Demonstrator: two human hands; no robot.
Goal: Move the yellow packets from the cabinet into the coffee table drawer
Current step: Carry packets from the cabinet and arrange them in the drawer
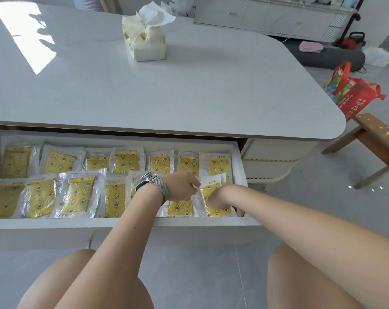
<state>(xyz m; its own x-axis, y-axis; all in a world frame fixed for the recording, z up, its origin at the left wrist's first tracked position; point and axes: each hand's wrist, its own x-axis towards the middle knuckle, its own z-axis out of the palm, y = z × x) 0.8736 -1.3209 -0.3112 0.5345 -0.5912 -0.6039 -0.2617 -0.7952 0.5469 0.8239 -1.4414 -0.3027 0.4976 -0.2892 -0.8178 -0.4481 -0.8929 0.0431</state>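
**Yellow packets laid in two rows in the open drawer**

The coffee table drawer [122, 221] is pulled out beneath the white tabletop [189, 90]. At the far left its side is cut off by the frame edge, so the first packets there are seen only in part. The yellow packets [77, 195] are laid flat in two rows, a rear row and a front row, many overlapping at their clear plastic margins; glare on the wrapping makes the printing hard to read, though stars and flowers can be made out. The back of the drawer is shaded by the overhanging tabletop.

Towards the right, several front-row packets are hidden under the left forearm, on which a watch [148, 180] with a mesh band is worn. The left hand [182, 186] is curled, its fingertips pinching the upper edge of the rightmost front packet [211, 190]. The right hand [218, 198] is placed on the same packet, fingers bent down onto it; whether the packet is gripped or only pressed cannot be told, as the fingertips are hidden.

On the tabletop a tissue pack [144, 39] is set upright. Further right, a red bag [354, 92] is seen beyond the table's rounded corner, above a wooden stool [371, 139] that is cut off by the frame edge.
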